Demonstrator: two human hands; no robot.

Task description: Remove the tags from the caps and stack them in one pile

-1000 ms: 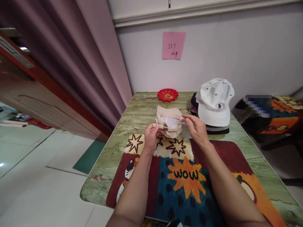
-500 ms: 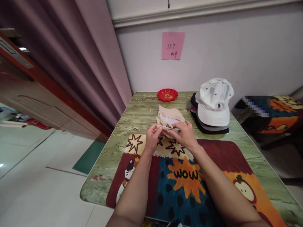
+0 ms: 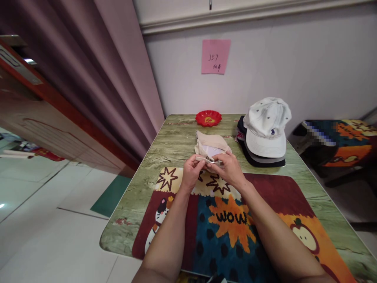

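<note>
A beige cap [image 3: 213, 142] lies with its inside partly showing, just beyond the patterned mat's far edge. My left hand [image 3: 193, 169] pinches the cap's strap at its left end. My right hand [image 3: 227, 168] has its fingers closed on the strap's right side, by a small metal buckle [image 3: 211, 160]. The two hands are close together, with a short gap between the fingertips. The fingers hide part of the strap and the cap's near edge.
A stack of caps, a white cap [image 3: 266, 127] on top, stands at the right. A red scalloped dish [image 3: 208, 118] sits near the wall. The colourful mat [image 3: 206, 228] covers the near part of the green table [image 3: 120, 220]. A patterned stool [image 3: 350, 137] is at the far right.
My right hand has shifted slightly left and down, nearer to my left hand, along the strap. The buckle has turned a little. The cap's body stays in place.
</note>
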